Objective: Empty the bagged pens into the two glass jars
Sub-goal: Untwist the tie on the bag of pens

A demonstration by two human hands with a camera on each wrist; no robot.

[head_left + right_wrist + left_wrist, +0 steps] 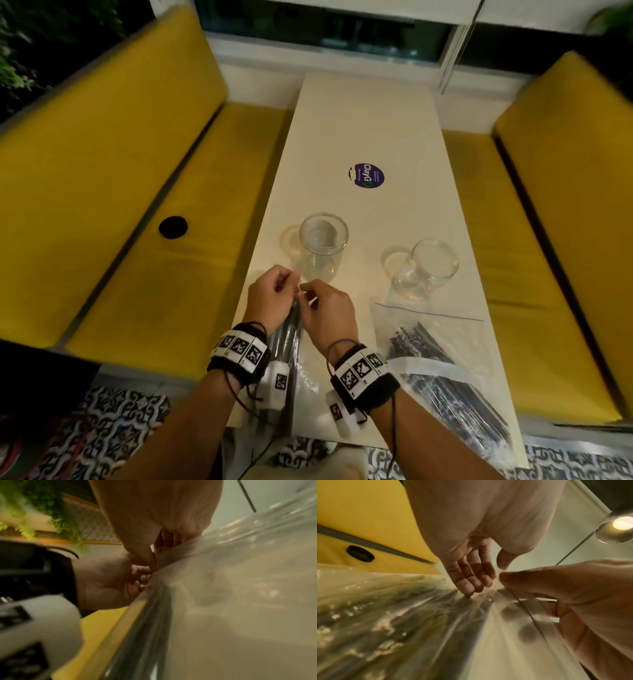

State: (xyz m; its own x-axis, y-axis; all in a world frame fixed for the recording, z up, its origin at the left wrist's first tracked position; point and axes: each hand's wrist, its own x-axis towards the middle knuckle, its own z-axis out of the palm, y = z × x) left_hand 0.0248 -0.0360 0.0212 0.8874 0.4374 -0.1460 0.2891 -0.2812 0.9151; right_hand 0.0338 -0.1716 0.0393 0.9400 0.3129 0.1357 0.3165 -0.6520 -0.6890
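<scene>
Two empty glass jars stand upright on the white table (363, 113), one (323, 240) just beyond my hands and one (426, 269) to its right. A clear zip bag of dark pens (291, 342) lies lengthwise under my wrists at the table's near left. My left hand (291, 279) and right hand (308, 294) meet at its far end, each pinching the bag's top edge. In the left wrist view the bag (419, 615) stretches toward my curled left fingers (471, 580), and the right hand (556, 588) pinches the thin edge. The blurred right wrist view shows the bag (223, 588).
A second clear bag of dark pens (438, 359) lies on the table at the near right, zip edge toward the right jar. A round purple sticker (366, 175) sits mid-table. Yellow cushioned benches (120, 171) flank the table; a black round object (173, 226) lies on the left seat.
</scene>
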